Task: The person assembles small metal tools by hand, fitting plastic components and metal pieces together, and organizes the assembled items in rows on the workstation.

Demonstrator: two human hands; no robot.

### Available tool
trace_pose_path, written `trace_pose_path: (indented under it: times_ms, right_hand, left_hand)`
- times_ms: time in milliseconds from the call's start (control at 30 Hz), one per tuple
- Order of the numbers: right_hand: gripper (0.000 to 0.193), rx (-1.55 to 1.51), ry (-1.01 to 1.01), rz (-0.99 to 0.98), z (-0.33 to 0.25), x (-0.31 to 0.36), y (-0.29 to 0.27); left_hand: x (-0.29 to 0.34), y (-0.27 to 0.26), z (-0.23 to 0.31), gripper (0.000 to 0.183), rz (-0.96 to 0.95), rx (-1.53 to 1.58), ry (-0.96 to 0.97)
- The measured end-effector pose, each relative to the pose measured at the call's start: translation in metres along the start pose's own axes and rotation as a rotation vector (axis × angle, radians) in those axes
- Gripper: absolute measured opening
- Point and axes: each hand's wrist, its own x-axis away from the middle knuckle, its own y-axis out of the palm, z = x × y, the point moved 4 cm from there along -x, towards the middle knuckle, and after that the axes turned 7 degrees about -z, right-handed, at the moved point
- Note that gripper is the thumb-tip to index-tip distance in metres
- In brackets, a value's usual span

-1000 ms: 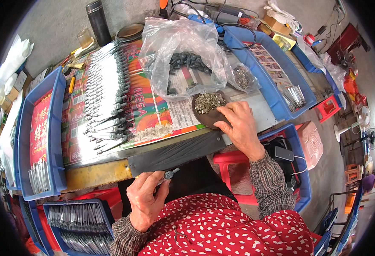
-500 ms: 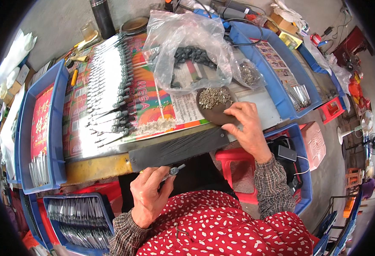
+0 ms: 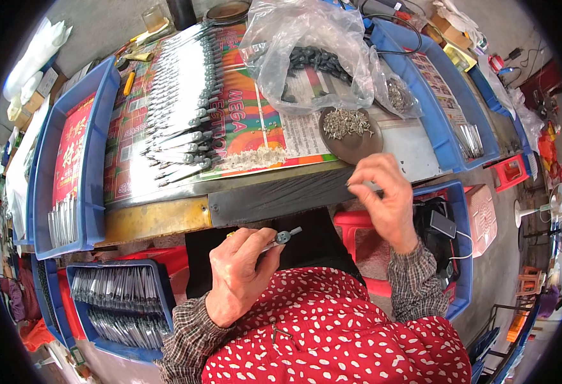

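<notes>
My left hand, above my lap, is closed around a slim metal piece with a grey-green plastic head. The head and a short tip stick out past the fingers; the rest is hidden in the hand. In front of the bench edge, my right hand pinches a tiny metal fastener, too small to tell whether rivet or screw. Just beyond it lies a round brown dish bearing a pile of small metal fasteners. Rows of similar slim pieces with dark heads cover the bench's left part.
A clear plastic bag of dark plastic parts lies behind the dish. Blue trays stand at the left and right. Below the bench are a blue bin of slim pieces and a red stool.
My right hand has come away from the dish toward me, its fingertips now pinched on a tiny fastener. My left hand still holds its piece. The whole view has shifted.
</notes>
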Motion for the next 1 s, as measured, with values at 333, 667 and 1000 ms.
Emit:
trace_pose_path:
  times_ms: [333, 667, 1000]
  right_hand:
    - [0.016, -0.233, -0.231, -0.175, -0.05, 0.013, 0.046]
    - [0.023, -0.065, -0.346, -0.177, -0.064, 0.015, 0.058]
    - [0.031, 0.272, -0.47, -0.199, -0.077, 0.021, 0.058]
  left_hand:
    - [0.004, 0.003, 0.009, 0.026, -0.039, -0.051, 0.024]
    - [0.009, 0.006, 0.007, 0.032, -0.027, -0.151, 0.124]
    - [0.01, 0.008, 0.007, 0.033, -0.02, -0.192, 0.176]
